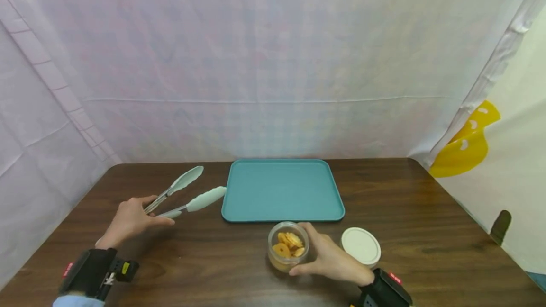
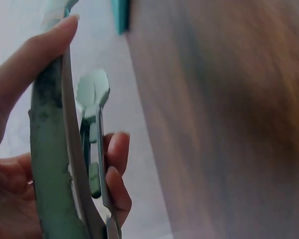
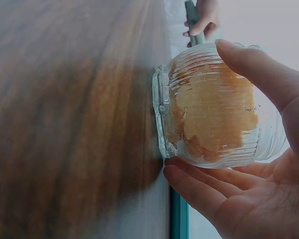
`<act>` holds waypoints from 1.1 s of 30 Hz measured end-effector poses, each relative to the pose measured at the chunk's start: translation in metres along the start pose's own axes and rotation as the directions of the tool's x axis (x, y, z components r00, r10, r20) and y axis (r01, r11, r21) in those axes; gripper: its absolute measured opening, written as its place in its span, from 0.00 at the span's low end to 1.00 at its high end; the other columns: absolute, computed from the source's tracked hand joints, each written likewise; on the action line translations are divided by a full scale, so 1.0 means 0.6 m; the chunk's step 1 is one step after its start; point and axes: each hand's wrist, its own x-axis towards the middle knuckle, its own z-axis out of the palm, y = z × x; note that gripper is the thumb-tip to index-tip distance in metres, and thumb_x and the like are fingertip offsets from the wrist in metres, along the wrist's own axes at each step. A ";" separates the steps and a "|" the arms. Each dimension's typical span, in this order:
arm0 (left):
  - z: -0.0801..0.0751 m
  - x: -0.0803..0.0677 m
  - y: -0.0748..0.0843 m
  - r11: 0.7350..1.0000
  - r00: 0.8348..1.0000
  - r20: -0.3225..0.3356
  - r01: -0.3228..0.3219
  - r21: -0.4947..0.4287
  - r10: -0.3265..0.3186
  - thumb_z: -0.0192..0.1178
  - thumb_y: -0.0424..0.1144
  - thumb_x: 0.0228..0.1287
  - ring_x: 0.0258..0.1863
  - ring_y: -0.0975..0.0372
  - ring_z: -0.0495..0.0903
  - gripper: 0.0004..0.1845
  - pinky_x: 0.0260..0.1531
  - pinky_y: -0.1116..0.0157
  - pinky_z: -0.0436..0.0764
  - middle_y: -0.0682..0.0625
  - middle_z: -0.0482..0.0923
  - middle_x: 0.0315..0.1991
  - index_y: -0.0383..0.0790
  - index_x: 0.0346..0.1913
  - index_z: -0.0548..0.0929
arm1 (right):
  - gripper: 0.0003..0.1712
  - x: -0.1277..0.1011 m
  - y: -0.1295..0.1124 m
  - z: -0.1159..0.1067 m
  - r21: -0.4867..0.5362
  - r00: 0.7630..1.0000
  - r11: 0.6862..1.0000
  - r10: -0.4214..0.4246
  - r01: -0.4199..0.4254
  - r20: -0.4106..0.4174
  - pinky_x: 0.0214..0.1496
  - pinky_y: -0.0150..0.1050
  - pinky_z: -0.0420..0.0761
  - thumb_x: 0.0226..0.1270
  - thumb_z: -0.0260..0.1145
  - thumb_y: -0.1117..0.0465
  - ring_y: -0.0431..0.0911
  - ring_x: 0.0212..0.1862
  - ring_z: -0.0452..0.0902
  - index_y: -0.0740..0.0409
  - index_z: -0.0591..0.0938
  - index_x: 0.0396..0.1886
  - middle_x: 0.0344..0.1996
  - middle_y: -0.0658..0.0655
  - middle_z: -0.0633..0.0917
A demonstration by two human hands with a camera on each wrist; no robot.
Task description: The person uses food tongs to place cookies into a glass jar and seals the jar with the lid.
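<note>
On the left, the person's left hand (image 1: 132,220) holds a pair of metal tongs (image 1: 206,199) with pale green tips, their arms spread apart. In the left wrist view, the thumb lies along one arm of the tongs (image 2: 55,149) and fingertips wrap the other. The right hand (image 1: 332,256) grips a ribbed clear jar (image 1: 279,263) without its lid, thumb on one side and fingers on the other. Inside the jar are several golden crackers (image 1: 290,240), some round. The right wrist view shows the jar (image 3: 162,117) upright, its base at the tabletop.
A blue-green tray (image 1: 281,191) lies at the back middle of the dark wooden table (image 1: 204,269). Right of the right hand is a round white lid (image 1: 360,245). Pale cloth (image 1: 264,60) hangs behind the table and along its sides.
</note>
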 end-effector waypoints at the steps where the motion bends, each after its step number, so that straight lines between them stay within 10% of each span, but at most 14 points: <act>1: 0.001 0.001 -0.005 1.000 1.000 -0.008 0.010 0.019 -0.010 0.69 0.58 0.36 0.26 0.51 0.76 0.52 0.30 0.54 0.73 0.36 0.79 0.28 0.20 0.58 0.65 | 0.43 0.000 0.000 0.000 0.003 1.000 1.000 0.001 -0.001 0.001 0.51 0.42 0.71 0.46 0.68 0.41 0.44 0.51 0.71 0.55 0.62 0.58 0.49 0.49 0.75; 6: 0.006 0.007 -0.024 0.996 0.997 -0.052 0.055 0.066 -0.052 0.70 0.59 0.33 0.37 0.39 0.73 0.53 0.34 0.48 0.73 0.21 0.70 0.42 0.16 0.54 0.66 | 0.44 -0.001 0.001 0.001 0.015 1.000 1.000 0.009 -0.009 0.005 0.52 0.42 0.71 0.45 0.68 0.41 0.43 0.52 0.71 0.55 0.61 0.58 0.50 0.49 0.75; 33: 0.018 0.004 -0.036 0.978 0.985 -0.008 0.174 0.114 -0.174 0.73 0.60 0.23 0.24 0.51 0.67 0.42 0.20 0.56 0.70 0.37 0.67 0.24 0.23 0.28 0.70 | 0.44 -0.001 0.000 0.003 -0.029 0.999 0.999 -0.023 0.022 -0.024 0.49 0.40 0.73 0.43 0.69 0.41 0.43 0.49 0.73 0.55 0.63 0.56 0.48 0.49 0.77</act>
